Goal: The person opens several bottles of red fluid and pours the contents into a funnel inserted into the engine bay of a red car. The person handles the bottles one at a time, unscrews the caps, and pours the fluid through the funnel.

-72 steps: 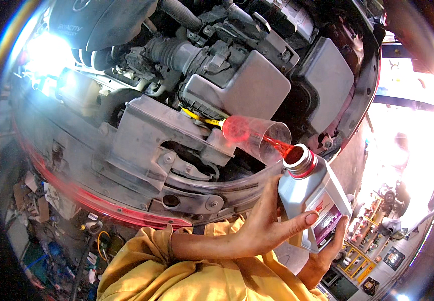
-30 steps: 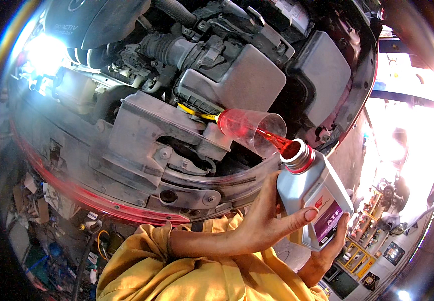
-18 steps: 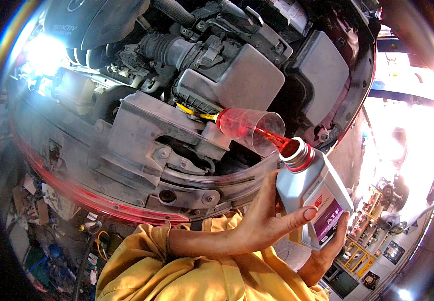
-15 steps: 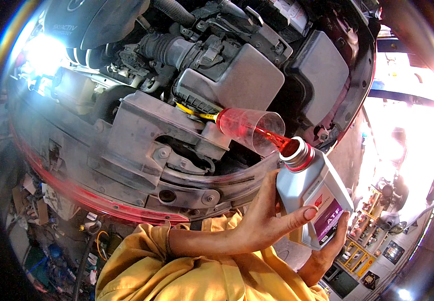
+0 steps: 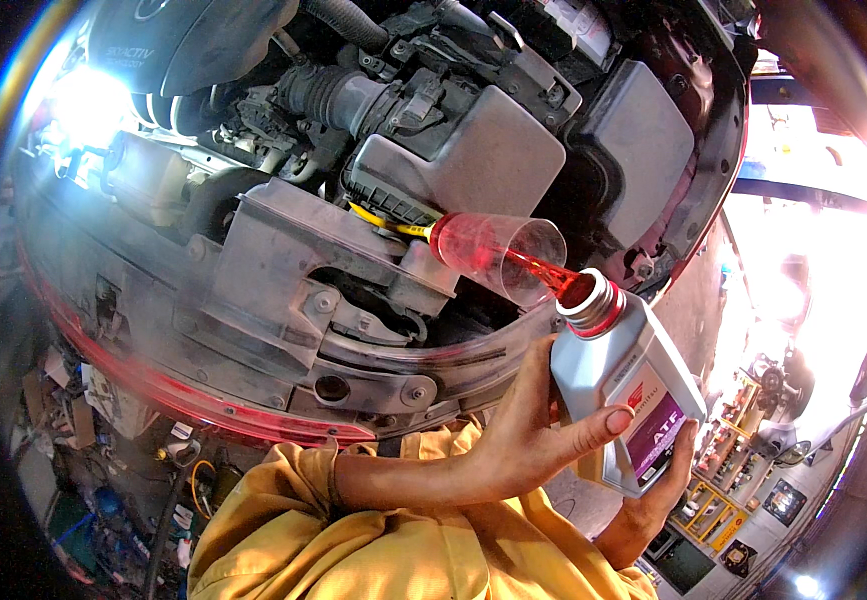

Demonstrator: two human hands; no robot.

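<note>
Both my hands hold a grey plastic oil bottle [image 5: 628, 380] with a purple label, tipped toward the engine. My left hand [image 5: 533, 440] grips its near side, thumb stretched across the label. My right hand [image 5: 663, 495] supports the bottle near its base. A stream of red fluid [image 5: 548, 275] runs from the uncapped mouth into a clear plastic funnel cup [image 5: 493, 250]. Red fluid colours the cup's narrow end, where a yellow tube [image 5: 393, 225] leads down beside the air filter box. The tube's lower end is hidden.
The air filter box [image 5: 468, 150] and a ribbed intake hose [image 5: 323, 95] lie beyond the cup. A red-edged bumper [image 5: 253, 420] curves in front of me. A bright work light [image 5: 93, 110] shines at left; yellow shelving [image 5: 713, 515] stands at right.
The red fluid keeps pouring, and more red shows inside the cup. My hands and the bottle stay almost in the same place.
</note>
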